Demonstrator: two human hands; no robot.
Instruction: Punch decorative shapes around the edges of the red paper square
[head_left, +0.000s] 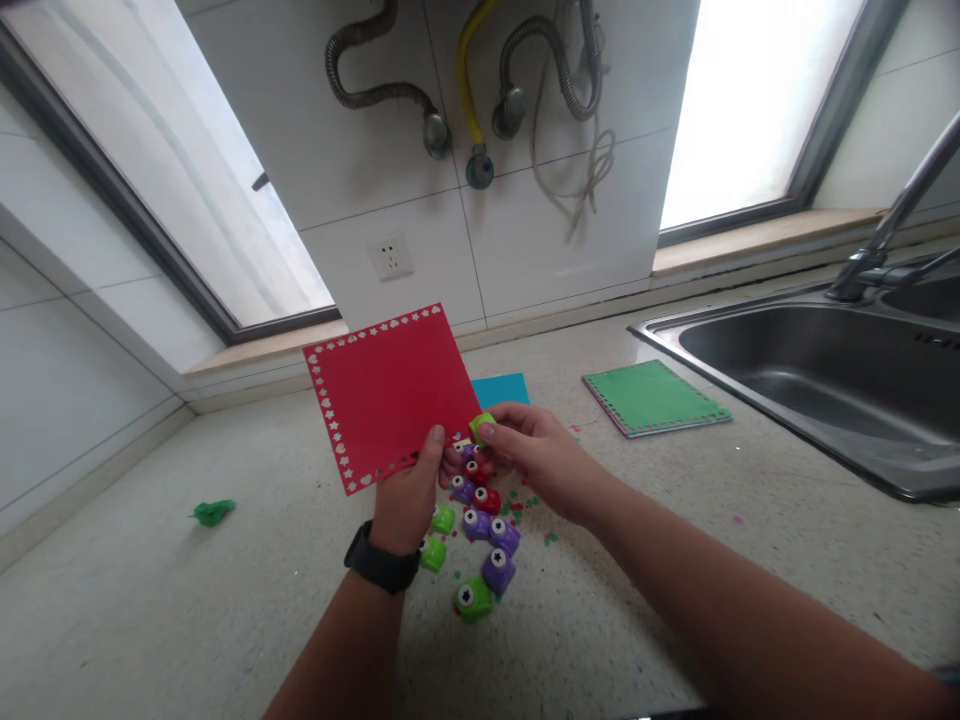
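A red paper sheet (390, 390) is raised above the counter, with small shapes punched along its left, top and bottom edges. My left hand (412, 490), with a black band on the wrist, grips the sheet's bottom edge, thumb on top. My right hand (536, 450) pinches a light green craft punch (482, 429) at the sheet's lower right corner. Below the hands, several punches lie on the counter, among them a purple one (499, 570), a red one (487, 499) and a green one (474, 598). Small red and green paper bits are scattered around them.
A blue sheet (502, 388) lies behind my right hand. To the right is a stack of punched sheets with green on top (656, 397), near a steel sink (795, 370). A crumpled green item (214, 513) rests on the counter (150, 610) at left.
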